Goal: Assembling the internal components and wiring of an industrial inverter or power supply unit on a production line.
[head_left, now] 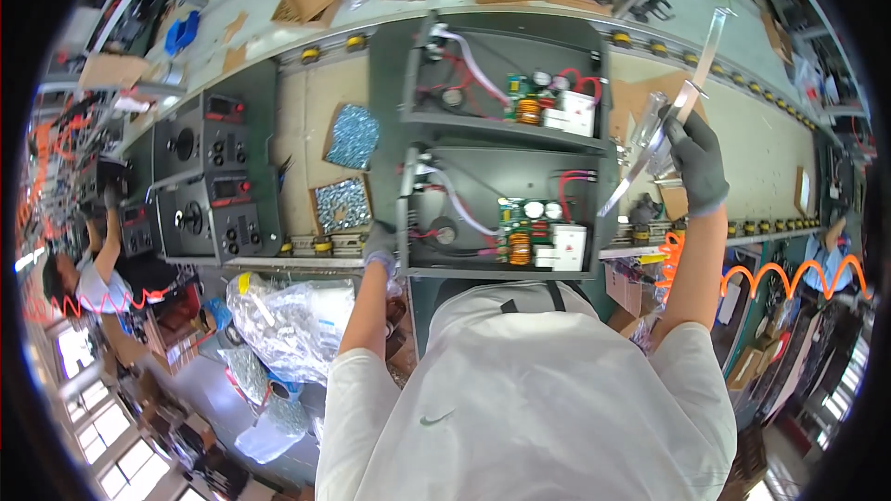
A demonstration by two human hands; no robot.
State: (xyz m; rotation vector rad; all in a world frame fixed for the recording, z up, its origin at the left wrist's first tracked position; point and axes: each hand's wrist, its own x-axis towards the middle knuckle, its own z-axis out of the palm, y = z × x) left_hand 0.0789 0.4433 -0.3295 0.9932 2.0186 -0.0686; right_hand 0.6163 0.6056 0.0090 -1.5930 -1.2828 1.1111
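My right hand [698,160], in a grey glove, is closed round a long, shiny metal strip [707,57] with bent ends. It holds the strip at a slant, right of two open dark metal cases. The near case [445,262] stands in front of me, with a green circuit board [510,215], a copper coil, a white block and red and white wires inside. Behind it, the far case [427,118] has similar parts. My left hand [379,246], gloved too, is at the near case's left front corner; its fingers are too hidden to tell their grip.
Left of the cases are cardboard boxes of small metal parts [353,137] [342,205]. Farther left stand finished-looking units [209,213] with black knobs. Clear plastic bags [292,320] lie below my left arm. An orange coiled hose [789,280] hangs right; another person [97,274] works at far left.
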